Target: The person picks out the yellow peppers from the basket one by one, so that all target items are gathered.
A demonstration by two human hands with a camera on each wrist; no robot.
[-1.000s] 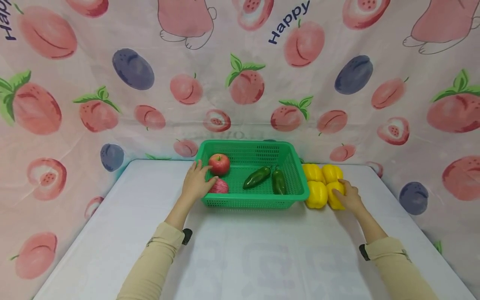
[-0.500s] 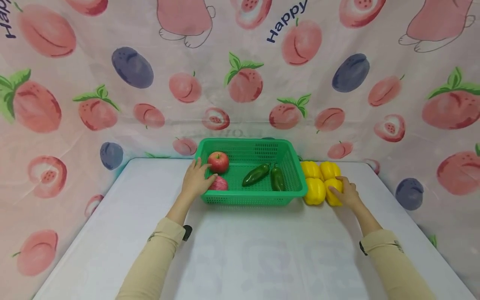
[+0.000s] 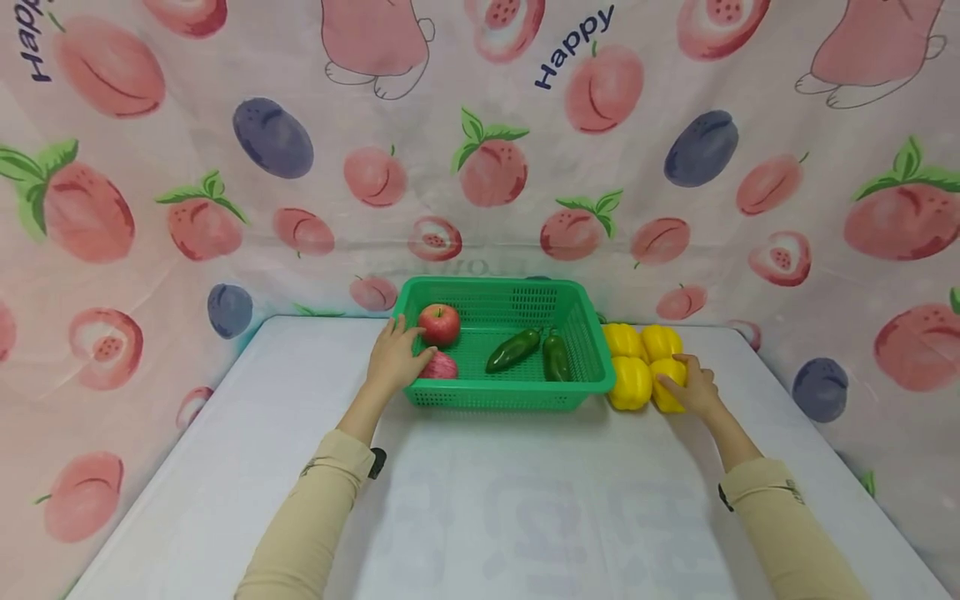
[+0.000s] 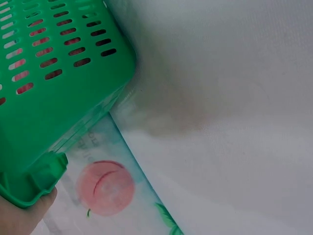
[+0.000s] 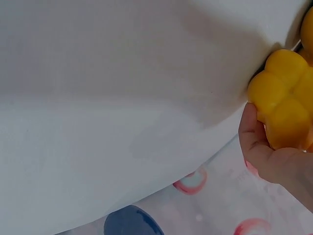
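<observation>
My left hand (image 3: 396,357) lies over the left rim of a green plastic basket (image 3: 502,388). Its thumb and index finger reach inward beside a red apple (image 3: 439,325) and a pink-striped apple (image 3: 444,367). In the left wrist view, part of that hand (image 4: 22,218) shows below the basket's rim corner. To the right of the basket, my right hand (image 3: 697,387) holds the nearest right yellow bell pepper (image 3: 667,392), thumb on its near left side. The right wrist view shows the fingers (image 5: 254,144) curved around this lobed pepper (image 5: 288,122).
Two green peppers (image 3: 557,358) lie in the right half of the basket. More yellow bell peppers (image 3: 630,385) sit close together against the basket's right side. A white-covered table (image 3: 495,500) carries everything, and a fruit-print cloth (image 3: 480,233) hangs behind it.
The head view has shifted slightly. Both hands, the basket and the yellow bell peppers stay in the same places relative to each other.
</observation>
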